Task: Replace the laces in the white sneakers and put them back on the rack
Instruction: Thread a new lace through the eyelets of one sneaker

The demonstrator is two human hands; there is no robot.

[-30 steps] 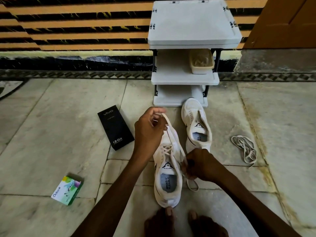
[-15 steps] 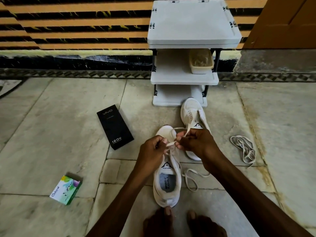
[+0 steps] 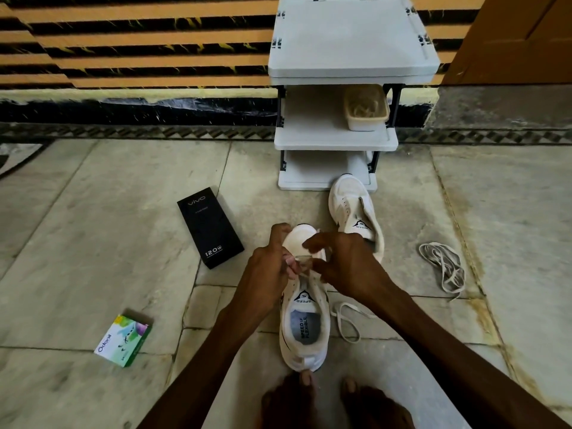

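Left hand (image 3: 266, 267): coming down from a high pull at 11 o'clock of the near sneaker (image 3: 305, 332) to the eyelet rows; pinching the lace (image 3: 340, 320) there with curled fingers.
Right hand (image 3: 349, 264): coming up from the collar side at 4 o'clock to meet the left over the throat; arching thumb and forefinger above the eyelets, any hold on the lace impossible to tell.
Near sneaker: lying on the floor, toe pointing to 12 o'clock, heel touching a bare toe (image 3: 306, 377), sitting well short of the rack (image 3: 337, 140).
Lace tail: trailing in a loop on the floor at 3 o'clock of that shoe.
Far sneaker (image 3: 356, 212): waiting at 1 o'clock, showing no lace, toe just beside the rack's bottom shelf.
Rack: standing at 12 o'clock, carrying a tub (image 3: 366, 108) on its middle shelf.
Lace bundle (image 3: 442, 267): lying at 3 o'clock, well apart, probably the removed pair.
Step in hand: probably snugging a crossing low on the throat.
Doing it well: keeping the lace flat and untwisted, pulling both ends evenly, bracing the heel against the toe, keeping the tail clear of the feet.
Bystanders: vivo box (image 3: 210, 227) lying at 10 o'clock, Odonil box (image 3: 123, 340) at 8 o'clock.
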